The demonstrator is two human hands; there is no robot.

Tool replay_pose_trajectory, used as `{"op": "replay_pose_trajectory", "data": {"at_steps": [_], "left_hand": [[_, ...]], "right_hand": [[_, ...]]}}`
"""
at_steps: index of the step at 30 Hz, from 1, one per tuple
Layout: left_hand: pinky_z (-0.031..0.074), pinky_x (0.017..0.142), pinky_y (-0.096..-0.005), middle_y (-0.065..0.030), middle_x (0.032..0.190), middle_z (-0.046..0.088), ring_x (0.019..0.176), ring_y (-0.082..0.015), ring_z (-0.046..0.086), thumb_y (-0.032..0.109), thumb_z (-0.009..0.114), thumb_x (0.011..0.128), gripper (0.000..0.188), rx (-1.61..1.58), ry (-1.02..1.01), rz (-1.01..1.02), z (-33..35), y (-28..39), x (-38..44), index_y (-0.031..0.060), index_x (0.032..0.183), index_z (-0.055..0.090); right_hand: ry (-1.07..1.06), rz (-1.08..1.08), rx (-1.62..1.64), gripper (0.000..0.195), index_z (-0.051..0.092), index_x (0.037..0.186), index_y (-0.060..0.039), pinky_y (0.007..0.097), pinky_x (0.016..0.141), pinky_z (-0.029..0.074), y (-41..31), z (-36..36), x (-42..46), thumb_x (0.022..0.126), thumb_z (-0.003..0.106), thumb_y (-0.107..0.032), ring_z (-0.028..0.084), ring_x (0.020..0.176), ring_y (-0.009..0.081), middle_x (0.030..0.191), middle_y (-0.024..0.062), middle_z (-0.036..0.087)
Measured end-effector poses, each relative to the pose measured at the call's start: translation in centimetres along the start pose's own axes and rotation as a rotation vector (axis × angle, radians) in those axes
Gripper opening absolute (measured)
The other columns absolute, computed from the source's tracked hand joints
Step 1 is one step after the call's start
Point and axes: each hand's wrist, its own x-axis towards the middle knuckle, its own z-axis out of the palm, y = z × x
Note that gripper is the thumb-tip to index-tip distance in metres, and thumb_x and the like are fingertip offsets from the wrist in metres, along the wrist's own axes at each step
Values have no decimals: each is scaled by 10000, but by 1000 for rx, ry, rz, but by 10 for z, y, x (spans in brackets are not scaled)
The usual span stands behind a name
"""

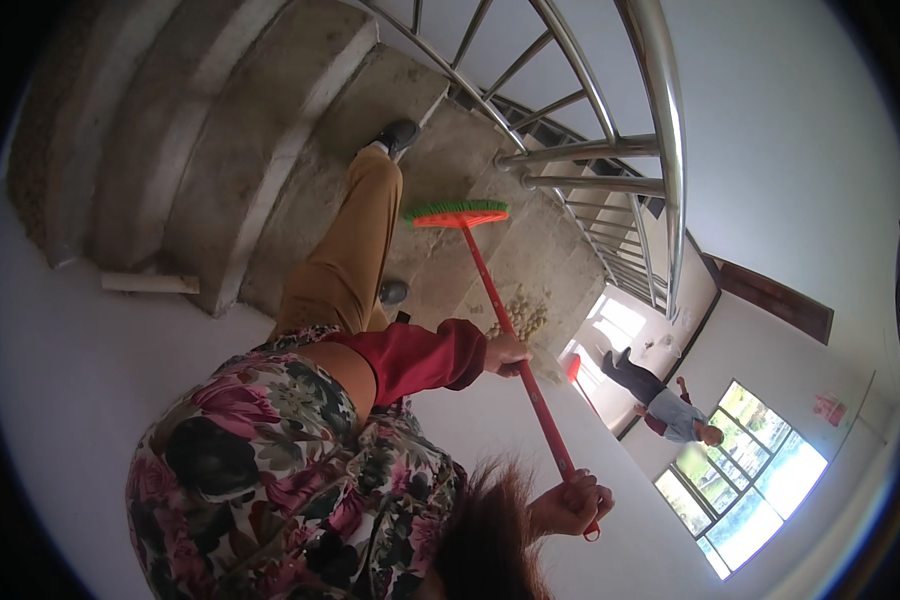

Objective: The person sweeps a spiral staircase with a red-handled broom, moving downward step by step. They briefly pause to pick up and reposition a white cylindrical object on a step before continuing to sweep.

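Observation:
I hold a red push broom (487, 274) in both hands. My left hand (506, 355) is wrapped around the middle of its pole, below a dark red sleeve. Near the pole's looped end, my right hand (574, 502) has its fingers closed on it, its forearm partly behind hair. The broom head's green bristles (457, 205) are over a concrete stair tread, close to my dark shoe (399, 136). Whether they touch the concrete I cannot tell. A scatter of small pale clumps (525, 313) lies on the steps beside the pole.
Concrete stairs (270, 112) fill the upper left. A stainless steel railing (664, 150) runs along the open side. A pale cylinder (150, 283) lies against the wall. Another person (667, 412) stands by a window (742, 480), with a red long-handled tool (574, 367) nearby.

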Motion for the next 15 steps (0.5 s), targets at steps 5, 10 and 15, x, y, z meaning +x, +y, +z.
{"op": "replay_pose_trajectory", "data": {"at_steps": [5,10,15], "left_hand": [[452,394,-269,-79,615,608,458,-151,561,167,585,821,179,-17,-15,46,2,-1,-30,20,719,589],[462,431,-249,-76,654,624,502,-123,577,174,562,843,150,41,22,-23,-55,6,-26,54,757,593],[435,390,-246,-70,634,611,471,-128,566,161,551,831,130,55,47,-93,-48,-32,-3,66,743,560]], "right_hand": [[-81,-78,95,120,412,701,-74,242,521,293,-24,2,-14,772,457,11,235,445,80,494,-26,226],[-121,53,116,140,448,699,-60,250,492,250,29,6,-31,820,428,6,239,455,75,512,-33,249],[32,105,60,99,456,707,-55,272,526,341,34,-19,-39,797,442,-16,260,460,87,502,-21,260]]}}
